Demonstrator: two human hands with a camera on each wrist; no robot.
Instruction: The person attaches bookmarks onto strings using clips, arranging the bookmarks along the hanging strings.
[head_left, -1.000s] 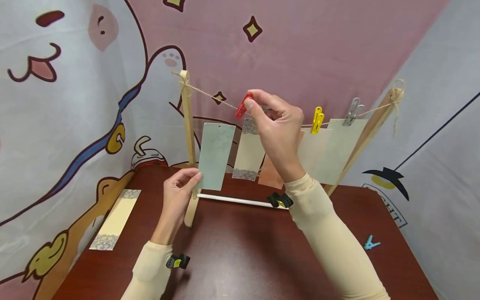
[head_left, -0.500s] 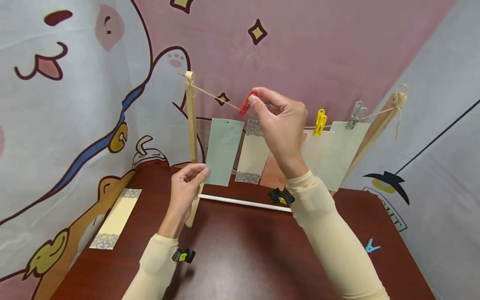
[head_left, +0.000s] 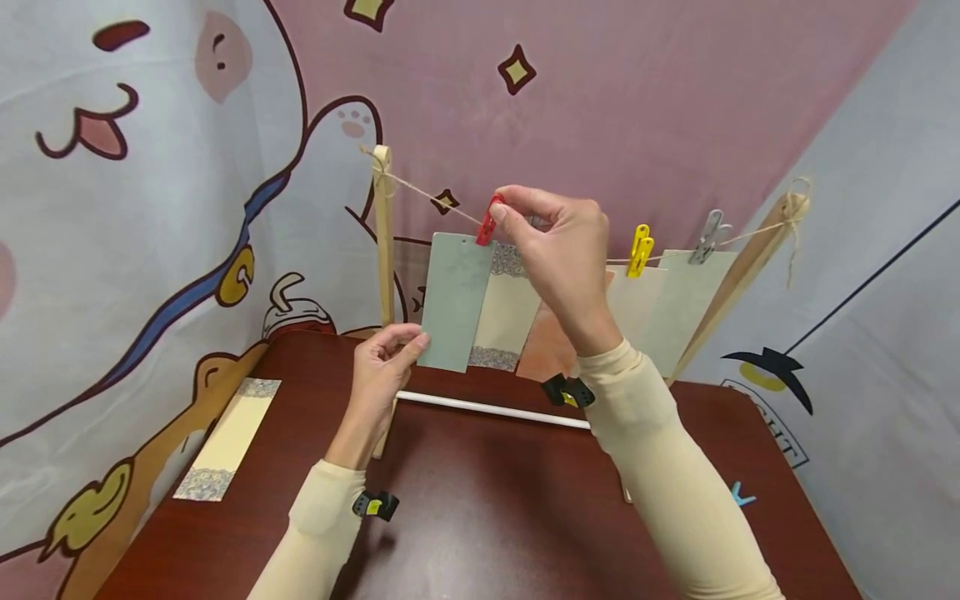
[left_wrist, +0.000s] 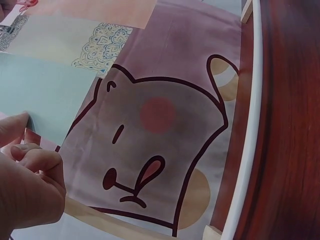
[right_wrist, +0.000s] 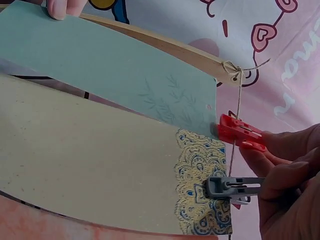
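In the head view my left hand (head_left: 384,371) pinches the lower left edge of a pale green bookmark (head_left: 452,304) with a small hole at its top. My right hand (head_left: 562,250) pinches a red clothespin (head_left: 489,221) at the twine (head_left: 429,197). The right wrist view has the red clothespin (right_wrist: 241,133) over the bookmark's upper corner, across the twine. Beside it, a grey clothespin (right_wrist: 232,188) grips a cream bookmark with lace-patterned ends (right_wrist: 100,155). My left fingertips press the green bookmark (left_wrist: 45,95) in the left wrist view.
Wooden posts (head_left: 383,242) hold the twine, joined low by a white rod (head_left: 487,408). Farther right hang an orange card (head_left: 546,343) and pale cards under yellow (head_left: 640,250) and grey clothespins. A cream bookmark (head_left: 228,439) and a blue clothespin (head_left: 741,495) lie on the table.
My left hand has moved up and right with the green bookmark, bringing its top to the twine. The red clothespin has come down over the bookmark's upper right corner.
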